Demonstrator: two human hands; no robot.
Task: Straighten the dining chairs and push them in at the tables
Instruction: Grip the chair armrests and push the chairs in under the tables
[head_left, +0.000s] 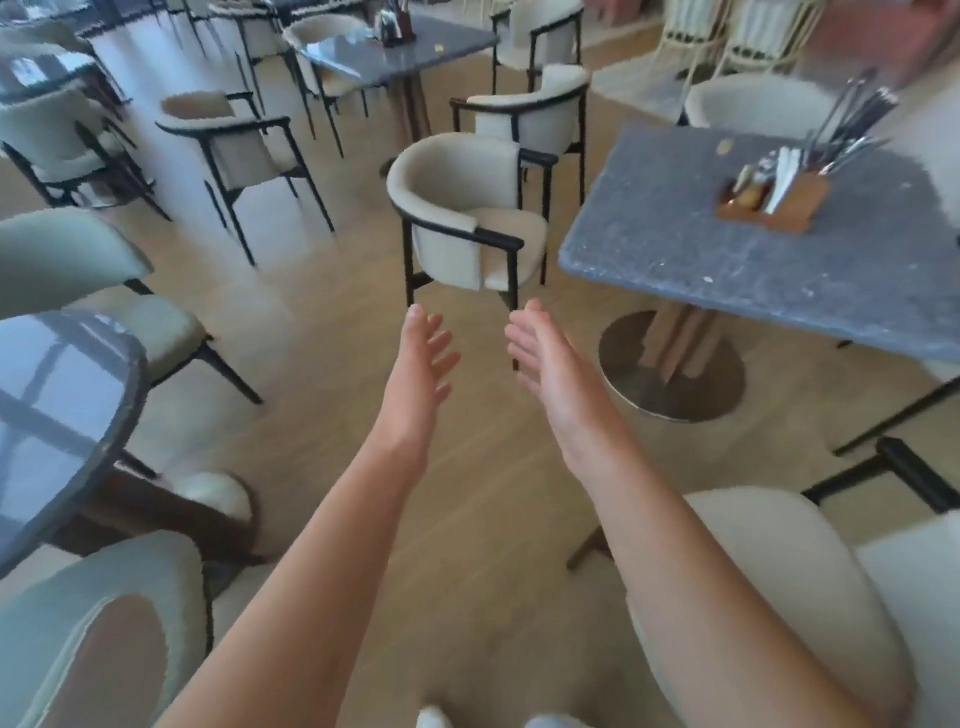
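A cream upholstered armchair (457, 208) with a black frame stands out on the wooden floor, apart from the left edge of a grey stone table (701, 260) and turned at an angle to it. Both my arms reach forward over the floor. My left hand (423, 356) and my right hand (545, 358) are stretched out with fingers straight, palms facing each other, just short of the chair's front legs. Neither hand touches anything. Another cream chair (769, 587) sits at the table's near side, at my right arm.
A wooden cutlery holder (774, 200) stands on the grey table above a round metal base (670, 364). A dark glossy table (57, 415) with cream chairs (93, 291) is at left. More chairs (234, 145) and a far table (400, 57) fill the back.
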